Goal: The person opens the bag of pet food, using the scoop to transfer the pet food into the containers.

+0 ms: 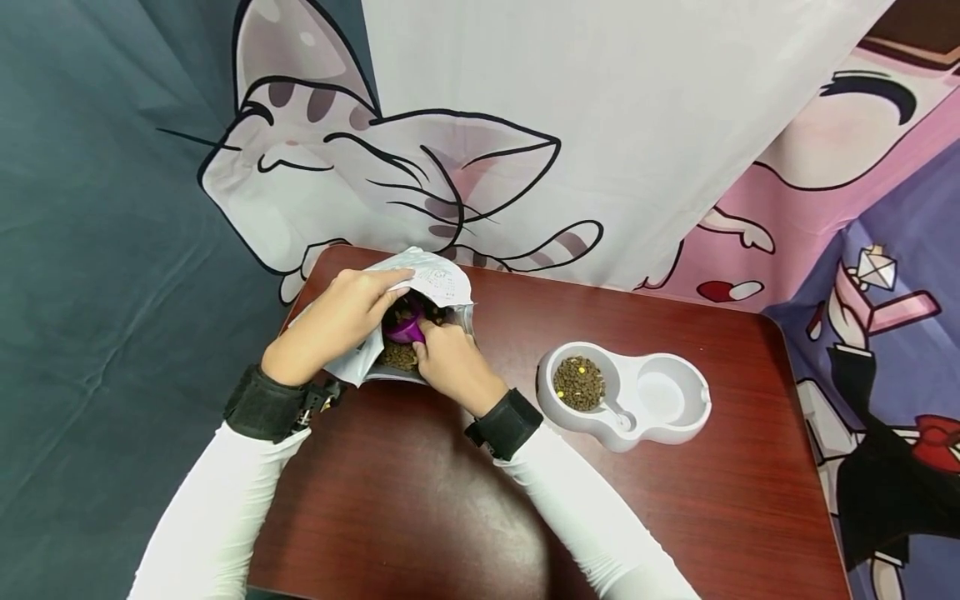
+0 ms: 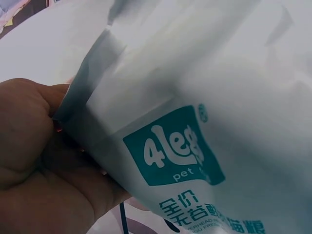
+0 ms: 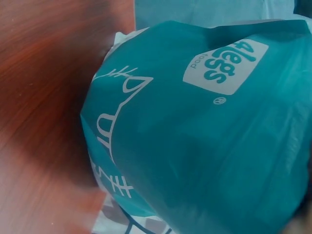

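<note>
A white and teal pet food bag point(image 1: 438, 279) stands with its mouth open at the table's back left. My left hand point(image 1: 356, 304) grips the bag's top edge and keeps the mouth spread. In the left wrist view, that hand point(image 2: 58, 185) is bent round the rim. Brown kibble point(image 1: 397, 357) shows inside. Reaching into the mouth, my right hand point(image 1: 453, 362) holds a purple scoop point(image 1: 405, 332) by its handle end; the fingers are partly hidden. The right wrist view shows mostly the bag's teal side point(image 3: 165, 131).
On the brown table point(image 1: 420, 483), right of the bag, stands a light grey double pet bowl point(image 1: 622, 442). Kibble point(image 1: 579, 383) lies in its left bowl; the right bowl has none visible. A cloth with cartoon cats point(image 1: 487, 158) hangs behind the table.
</note>
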The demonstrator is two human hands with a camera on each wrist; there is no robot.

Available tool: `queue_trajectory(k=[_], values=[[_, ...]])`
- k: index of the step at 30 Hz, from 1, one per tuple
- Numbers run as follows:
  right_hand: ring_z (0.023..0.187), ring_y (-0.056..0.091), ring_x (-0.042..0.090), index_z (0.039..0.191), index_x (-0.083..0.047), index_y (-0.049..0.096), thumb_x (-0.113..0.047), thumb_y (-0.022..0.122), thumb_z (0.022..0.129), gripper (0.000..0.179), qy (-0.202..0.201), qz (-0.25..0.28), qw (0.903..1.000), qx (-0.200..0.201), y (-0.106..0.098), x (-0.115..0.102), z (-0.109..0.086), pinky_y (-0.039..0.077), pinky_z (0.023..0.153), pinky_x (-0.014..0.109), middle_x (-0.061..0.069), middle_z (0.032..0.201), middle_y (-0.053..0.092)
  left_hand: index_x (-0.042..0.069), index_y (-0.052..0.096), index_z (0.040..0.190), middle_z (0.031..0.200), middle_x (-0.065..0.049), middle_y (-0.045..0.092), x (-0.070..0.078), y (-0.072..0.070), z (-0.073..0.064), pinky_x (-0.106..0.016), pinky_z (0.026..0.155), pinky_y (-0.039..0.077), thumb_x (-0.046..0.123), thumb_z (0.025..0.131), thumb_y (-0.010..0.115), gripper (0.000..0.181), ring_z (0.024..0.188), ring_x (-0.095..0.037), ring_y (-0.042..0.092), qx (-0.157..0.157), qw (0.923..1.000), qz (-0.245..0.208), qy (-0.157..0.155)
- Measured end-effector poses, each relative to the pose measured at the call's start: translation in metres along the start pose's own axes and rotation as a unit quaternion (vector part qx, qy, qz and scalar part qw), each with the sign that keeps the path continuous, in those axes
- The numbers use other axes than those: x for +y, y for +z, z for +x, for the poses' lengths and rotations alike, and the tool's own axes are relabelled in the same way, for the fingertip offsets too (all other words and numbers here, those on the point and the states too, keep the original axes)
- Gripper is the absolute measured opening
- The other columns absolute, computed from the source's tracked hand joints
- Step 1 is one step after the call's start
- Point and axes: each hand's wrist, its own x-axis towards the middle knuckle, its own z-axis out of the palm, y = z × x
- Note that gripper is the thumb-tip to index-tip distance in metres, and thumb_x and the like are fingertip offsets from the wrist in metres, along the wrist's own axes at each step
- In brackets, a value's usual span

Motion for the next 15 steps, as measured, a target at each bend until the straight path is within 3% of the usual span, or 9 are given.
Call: queue_trajectory(k=[6, 15], values=[[0.089, 0.067, 0.028, 0.126, -0.007, 0.063, -0.022, 0.059, 0.095, 0.035, 0.007, 0.010, 0.9999, -0.011, -0.013, -0.001, -0.011, 0.058, 0.072, 0.048, 0.016, 0.097, 0.072, -0.001, 0.063, 0.127, 0.125, -0.023, 0.065, -0.001, -0.001, 0.002, -0.054, 0.096, 0.048, 0.012, 0.098, 0.057, 0.033, 0.116, -0.036, 0.058, -0.003, 1.0000, 0.000, -0.008], [0.083, 0.067, 0.025, 0.133, -0.008, 0.059, -0.022, 0.058, 0.095, 0.040, -0.016, 0.045, 0.9989, -0.006, -0.039, 0.007, -0.039, 0.057, 0.067, 0.046, 0.014, 0.097, 0.072, -0.001, 0.063, 0.127, 0.125, -0.023, 0.065, -0.001, -0.003, 0.003, -0.053, 0.097, 0.048, 0.012, 0.098, 0.056, 0.032, 0.117, -0.035, 0.058, 0.000, 0.9999, 0.002, -0.013]])
